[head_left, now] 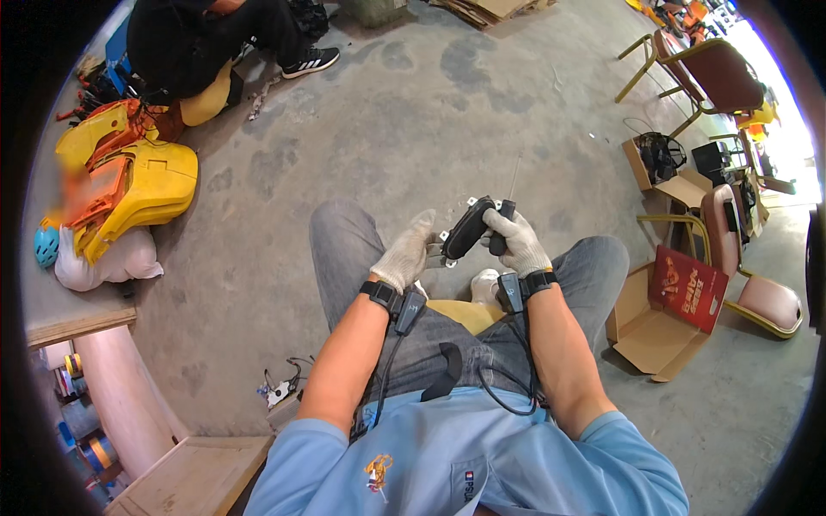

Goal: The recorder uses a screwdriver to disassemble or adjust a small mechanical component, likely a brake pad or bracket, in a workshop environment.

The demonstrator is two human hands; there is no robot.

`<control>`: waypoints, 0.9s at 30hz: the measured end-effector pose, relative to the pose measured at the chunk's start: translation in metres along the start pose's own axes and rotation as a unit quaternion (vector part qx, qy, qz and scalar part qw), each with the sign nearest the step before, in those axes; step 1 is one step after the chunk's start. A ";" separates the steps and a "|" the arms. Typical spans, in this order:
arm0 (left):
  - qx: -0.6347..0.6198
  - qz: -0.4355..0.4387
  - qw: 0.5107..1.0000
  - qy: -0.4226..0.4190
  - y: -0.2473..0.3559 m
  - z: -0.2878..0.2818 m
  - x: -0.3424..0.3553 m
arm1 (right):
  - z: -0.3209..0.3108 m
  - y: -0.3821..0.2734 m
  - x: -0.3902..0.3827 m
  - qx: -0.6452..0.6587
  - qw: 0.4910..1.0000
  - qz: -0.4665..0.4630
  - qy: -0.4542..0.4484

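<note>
My left hand (408,251), in a pale knit work glove, has its fingers curled at the lower left end of a black oblong plastic part (467,229). Small metal tabs stick out from both ends of this part, which tilts up to the right above my lap. My right hand (521,243), gloved alike, is closed around the black handle of a screwdriver (507,210); a thin shaft seems to point away from me. Its fingertips also touch the part's upper right end. Some fingers of both hands are hidden behind what they hold.
Yellow and orange plastic shells (151,185) lie at left, near a seated person (185,43). An open cardboard box (658,331) with a red panel stands right, beside chairs (718,77). A wooden bench (185,473) is at lower left. Cables (508,404) run from my wrist straps.
</note>
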State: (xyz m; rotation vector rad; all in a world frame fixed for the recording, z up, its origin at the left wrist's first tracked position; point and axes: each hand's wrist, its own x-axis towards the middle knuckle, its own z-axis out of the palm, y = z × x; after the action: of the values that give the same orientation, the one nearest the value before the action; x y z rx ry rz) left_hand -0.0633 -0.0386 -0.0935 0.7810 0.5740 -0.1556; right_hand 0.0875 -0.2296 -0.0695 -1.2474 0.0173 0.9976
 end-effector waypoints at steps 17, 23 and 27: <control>-0.090 -0.086 0.979 -0.163 0.017 0.024 -0.021 | 0.007 0.006 0.000 0.061 0.986 0.017 -0.152; -0.091 -0.031 0.993 -0.066 0.017 0.018 -0.017 | 0.022 -0.018 -0.017 -0.163 0.981 0.063 0.080; -0.099 0.019 0.995 0.023 0.023 0.015 -0.017 | 0.033 -0.049 -0.049 -0.287 0.956 0.032 0.046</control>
State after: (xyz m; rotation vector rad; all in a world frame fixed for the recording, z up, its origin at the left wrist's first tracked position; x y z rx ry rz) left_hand -0.0636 -0.0340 -0.0611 0.6032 0.6071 -0.0453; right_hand 0.0734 -0.2328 0.0059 -1.8330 -0.1720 1.0344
